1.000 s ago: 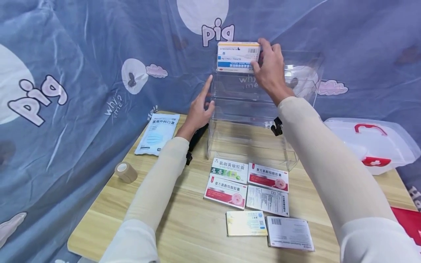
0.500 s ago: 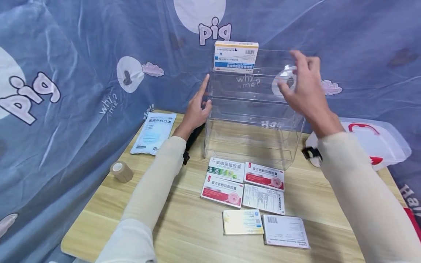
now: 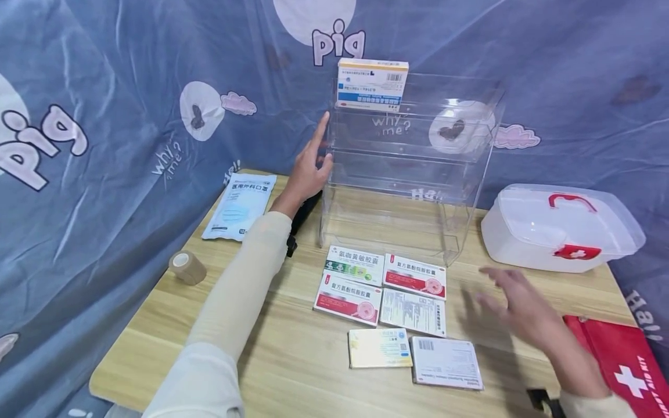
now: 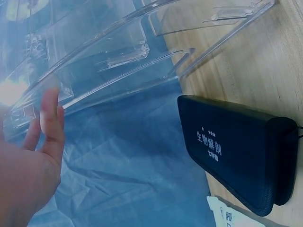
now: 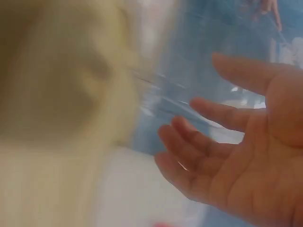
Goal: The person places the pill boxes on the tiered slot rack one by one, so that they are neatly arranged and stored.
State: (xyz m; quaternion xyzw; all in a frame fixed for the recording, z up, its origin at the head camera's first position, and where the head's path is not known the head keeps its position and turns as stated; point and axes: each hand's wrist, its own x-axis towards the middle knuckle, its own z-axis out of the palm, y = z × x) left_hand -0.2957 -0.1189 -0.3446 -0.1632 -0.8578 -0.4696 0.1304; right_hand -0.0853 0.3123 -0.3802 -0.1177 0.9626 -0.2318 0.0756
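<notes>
- Nearest, at 5 o'clock, the right hand hovers just above the wooden table, blurred, fingers spread and holding nothing; the right wrist view shows the same loose fingers, palm bare.
- At 4 o'clock, beside that forearm, a red first-aid pouch with a white cross lies at the table's edge.
- At 6 o'clock, 6 flat medicine boxes lie in 3 pairs: a pale yellow box beside a white barcode box; then a red-and-white box beside a white printed box; then a green-and-white box beside a 2nd red-and-white box.
- At 9 o'clock, a tan tape roll stands near the left edge, well apart from the boxes.
- At 3 o'clock sits a white plastic case with a red handle.
- At 12 o'clock stands a clear acrylic shelf rack, just behind the far pair of boxes.
- The left hand rests on the rack's left side wall, fingers straight, index raised, gripping nothing.
- Under that wrist lies a black zip case, touching the table.
- At 10 o'clock lies a packet of masks.
- Farthest, a blue-and-white medicine box stands upright on the rack's top tier, at its left end, no hand on it.
</notes>
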